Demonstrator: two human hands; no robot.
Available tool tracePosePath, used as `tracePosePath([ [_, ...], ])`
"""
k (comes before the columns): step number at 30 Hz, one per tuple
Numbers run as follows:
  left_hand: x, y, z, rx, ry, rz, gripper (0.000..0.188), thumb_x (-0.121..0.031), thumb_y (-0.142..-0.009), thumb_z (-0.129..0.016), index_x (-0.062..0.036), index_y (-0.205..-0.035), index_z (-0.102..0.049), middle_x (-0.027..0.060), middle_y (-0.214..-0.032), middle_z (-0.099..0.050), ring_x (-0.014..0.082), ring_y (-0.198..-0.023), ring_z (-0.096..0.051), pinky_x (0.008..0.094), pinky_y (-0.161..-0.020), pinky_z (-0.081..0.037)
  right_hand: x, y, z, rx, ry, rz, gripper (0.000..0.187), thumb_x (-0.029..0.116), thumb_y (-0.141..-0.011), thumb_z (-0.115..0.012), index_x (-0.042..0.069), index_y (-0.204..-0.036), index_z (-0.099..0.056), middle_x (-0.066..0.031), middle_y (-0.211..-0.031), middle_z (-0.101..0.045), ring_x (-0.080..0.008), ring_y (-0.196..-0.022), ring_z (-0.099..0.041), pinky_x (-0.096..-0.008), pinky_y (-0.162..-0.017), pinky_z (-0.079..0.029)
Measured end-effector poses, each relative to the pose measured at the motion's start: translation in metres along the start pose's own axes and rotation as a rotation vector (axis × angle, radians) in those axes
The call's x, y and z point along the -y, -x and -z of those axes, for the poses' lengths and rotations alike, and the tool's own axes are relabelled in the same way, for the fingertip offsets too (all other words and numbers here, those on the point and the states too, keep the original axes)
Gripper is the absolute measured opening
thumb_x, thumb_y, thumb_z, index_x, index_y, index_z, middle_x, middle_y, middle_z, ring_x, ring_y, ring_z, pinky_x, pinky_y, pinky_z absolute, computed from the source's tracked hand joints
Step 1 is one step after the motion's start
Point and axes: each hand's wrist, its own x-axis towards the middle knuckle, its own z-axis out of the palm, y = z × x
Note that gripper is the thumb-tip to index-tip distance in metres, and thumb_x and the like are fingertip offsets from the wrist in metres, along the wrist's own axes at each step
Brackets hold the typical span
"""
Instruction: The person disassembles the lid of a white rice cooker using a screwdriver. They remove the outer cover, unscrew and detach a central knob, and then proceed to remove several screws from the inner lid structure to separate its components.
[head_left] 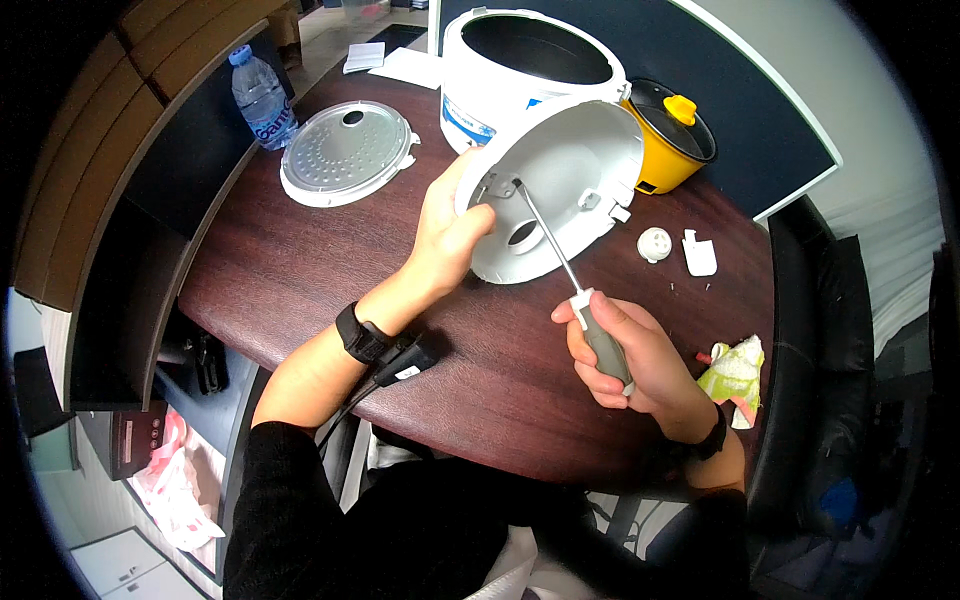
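My left hand [450, 215] grips the left rim of a white, bowl-shaped rice cooker lid [570, 150], its hollow inner side tilted toward me. In my right hand [630, 350] is a screwdriver [552, 240] with a grey and white handle. Its tip reaches a small bracket on the left inside of the lid; whether it sits in a screw is too small to tell. A round opening shows low in the lid. Behind stands the white rice cooker body [470, 75] with its top uncovered. A perforated metal inner lid [350, 150] lies flat to the left.
A water bottle [263, 98] stands far left. Right of the cooker is a yellow pot [668, 140] with a dark lid. A white steam valve [654, 244], a white plastic piece [699, 255] and tiny screws [708, 287] lie right, beyond a crumpled wrapper [733, 372]. A partition [760, 110] borders the back.
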Motion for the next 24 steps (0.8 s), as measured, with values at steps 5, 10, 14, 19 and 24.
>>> tracePosePath([
  [5,0.004,0.002,0.0,-0.006,-0.039,-0.021,0.049,-0.012,-0.066,-0.047,0.0048,-0.111,-0.051,0.0098,-0.096,-0.059,0.0151,-0.088,-0.053,0.027,-0.08,-0.043,0.0,-0.002,0.002,0.044,-0.135,-0.052,0.04,0.036,-0.098,-0.034,-0.001,-0.109,-0.045,-0.0028,-0.069,-0.045,-0.006,-0.039,-0.035,-0.0206,-0.031,-0.029],
  [10,0.004,0.002,0.001,0.008,-0.075,-0.062,0.049,-0.014,-0.066,-0.048,0.0046,-0.111,-0.05,0.0113,-0.097,-0.059,0.0158,-0.088,-0.053,0.0275,-0.08,-0.043,0.01,-0.001,0.005,-0.046,0.231,-0.006,0.037,0.033,-0.098,-0.036,-0.001,-0.105,-0.047,-0.0006,-0.066,-0.043,-0.0044,-0.04,-0.036,-0.0195,-0.031,-0.028],
  [14,0.001,0.001,0.0,-0.003,-0.102,-0.053,0.049,-0.016,-0.066,-0.048,0.0047,-0.111,-0.05,0.0115,-0.098,-0.058,0.0158,-0.089,-0.053,0.0276,-0.081,-0.043,0.013,-0.002,0.009,-0.28,0.918,0.21,0.031,0.028,-0.094,-0.045,-0.002,-0.098,-0.051,-0.0108,-0.066,-0.056,-0.0245,-0.047,-0.053,-0.0337,-0.043,-0.042],
  [19,-0.005,0.0,0.002,-0.021,-0.048,-0.048,0.052,-0.016,-0.065,-0.047,0.0048,-0.112,-0.05,0.009,-0.096,-0.057,0.016,-0.087,-0.053,0.0271,-0.08,-0.042,0.003,-0.005,0.002,-0.601,1.51,0.614,0.029,0.027,-0.092,-0.05,-0.002,-0.092,-0.053,-0.0142,-0.064,-0.059,-0.0314,-0.057,-0.059,-0.0396,-0.055,-0.046],
  [24,-0.013,0.003,-0.002,-0.064,0.044,-0.026,0.054,-0.015,-0.063,-0.048,0.0058,-0.113,-0.05,0.0078,-0.096,-0.055,0.0153,-0.092,-0.05,0.0258,-0.085,-0.039,0.013,0.004,-0.002,-0.09,0.4,0.064,0.037,0.034,-0.097,-0.039,-0.001,-0.103,-0.048,-0.0047,-0.066,-0.05,-0.011,-0.043,-0.045,-0.0262,-0.038,-0.037],
])
